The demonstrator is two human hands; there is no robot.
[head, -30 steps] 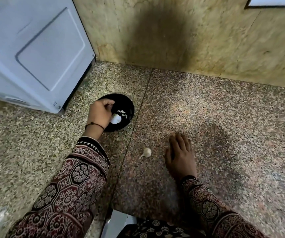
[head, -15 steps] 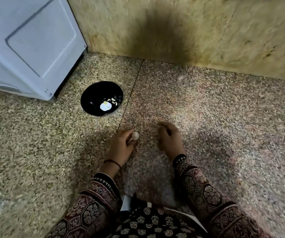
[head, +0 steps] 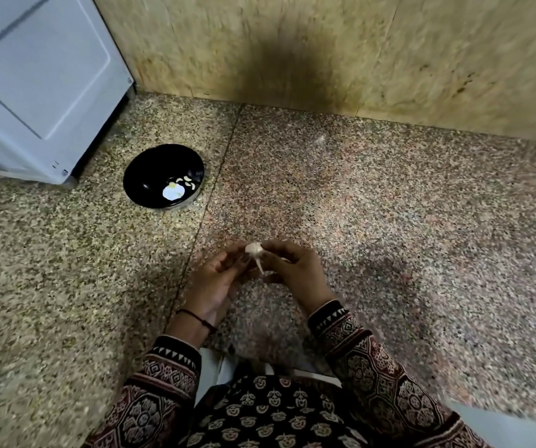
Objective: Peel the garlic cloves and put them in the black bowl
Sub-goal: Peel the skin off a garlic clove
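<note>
A small unpeeled garlic bulb is being held just above the speckled stone floor, between the two hands and ahead of the person's lap. It is being pinched on one side by the curled fingers of the left hand and on the other side by the curled fingers of the right hand. Both hands are therefore grasping the bulb. Its dry stalk is pointing downward between the palms. The black bowl is standing on the floor, well apart from the hands, ahead and to the left, near the lower corner of a white appliance. A few pale peeled cloves are lying inside the bowl, just beside a larger white piece; whether that piece is skin or garlic cannot be told. A black thread is being worn on the left wrist, and patterned sleeves are covering both forearms. A dark patch is showing on the beige wall behind.
</note>
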